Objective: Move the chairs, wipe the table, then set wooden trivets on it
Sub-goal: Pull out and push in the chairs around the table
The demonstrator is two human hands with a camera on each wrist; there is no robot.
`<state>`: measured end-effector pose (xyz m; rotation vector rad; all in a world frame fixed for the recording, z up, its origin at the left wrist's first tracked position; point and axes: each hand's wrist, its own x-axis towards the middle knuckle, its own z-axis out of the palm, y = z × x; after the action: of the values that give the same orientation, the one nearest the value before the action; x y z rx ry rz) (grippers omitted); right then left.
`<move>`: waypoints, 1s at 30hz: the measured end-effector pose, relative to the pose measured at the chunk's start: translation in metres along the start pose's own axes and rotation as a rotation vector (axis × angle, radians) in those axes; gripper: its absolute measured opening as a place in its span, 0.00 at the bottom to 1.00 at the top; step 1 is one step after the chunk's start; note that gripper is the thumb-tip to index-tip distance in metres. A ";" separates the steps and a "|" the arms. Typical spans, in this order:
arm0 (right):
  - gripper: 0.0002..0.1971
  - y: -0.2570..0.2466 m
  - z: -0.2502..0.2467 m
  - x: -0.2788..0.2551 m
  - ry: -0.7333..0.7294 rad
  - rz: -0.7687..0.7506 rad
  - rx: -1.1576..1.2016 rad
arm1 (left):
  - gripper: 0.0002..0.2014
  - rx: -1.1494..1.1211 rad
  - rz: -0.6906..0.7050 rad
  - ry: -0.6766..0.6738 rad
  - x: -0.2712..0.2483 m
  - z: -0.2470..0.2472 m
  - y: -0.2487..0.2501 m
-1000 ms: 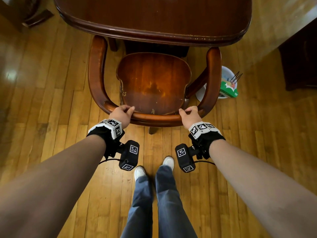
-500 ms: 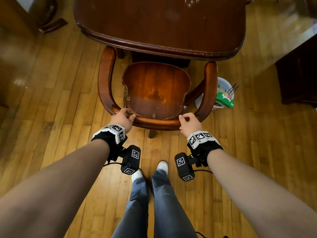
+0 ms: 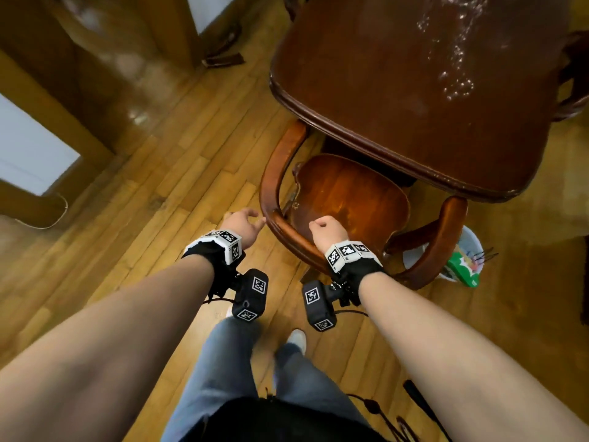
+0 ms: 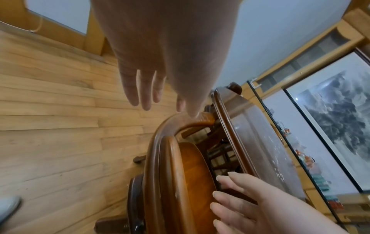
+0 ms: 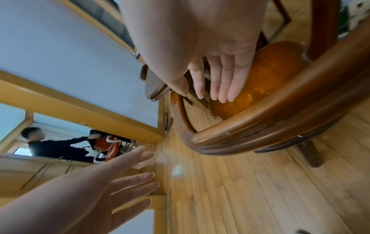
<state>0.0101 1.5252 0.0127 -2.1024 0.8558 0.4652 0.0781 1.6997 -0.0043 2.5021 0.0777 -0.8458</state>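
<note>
A dark wooden armchair (image 3: 350, 199) stands with its front tucked under the end of the glossy brown table (image 3: 398, 90). Wet spots (image 3: 455, 68) glisten on the tabletop. My left hand (image 3: 243, 223) hovers just left of the chair's curved back rail (image 3: 274, 186), fingers straight and holding nothing. In the left wrist view its fingers (image 4: 144, 95) point past the rail (image 4: 160, 158). My right hand (image 3: 325, 229) floats above the rail near the seat. In the right wrist view its fingers (image 5: 220, 82) are relaxed over the seat (image 5: 260, 79), gripping nothing. No trivets show.
A white bucket (image 3: 468, 247) with a green box (image 3: 463, 269) sits on the floor by the chair's right arm. Another chair (image 3: 573, 74) stands at the table's far right side. Door frames (image 3: 41, 199) line the left. A person (image 5: 50, 145) is far off.
Both hands have let go of the chair's back rail and opened. They have shifted left, and my view has swung left, so chair and table now lie to the right.
</note>
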 end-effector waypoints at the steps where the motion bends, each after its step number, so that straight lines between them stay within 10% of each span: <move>1: 0.15 -0.011 0.004 0.004 -0.018 -0.019 -0.019 | 0.22 -0.020 -0.013 0.010 0.005 -0.009 -0.004; 18: 0.15 -0.296 0.119 0.147 -0.115 -0.064 -0.118 | 0.21 -0.092 -0.051 0.082 0.196 -0.268 -0.082; 30: 0.17 -0.413 0.099 0.332 0.004 0.080 -0.018 | 0.23 0.000 0.043 -0.012 0.394 -0.360 0.001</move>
<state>0.5336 1.6510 -0.0154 -2.0923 0.9442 0.5124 0.5955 1.8286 0.0130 2.4891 0.0198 -0.8427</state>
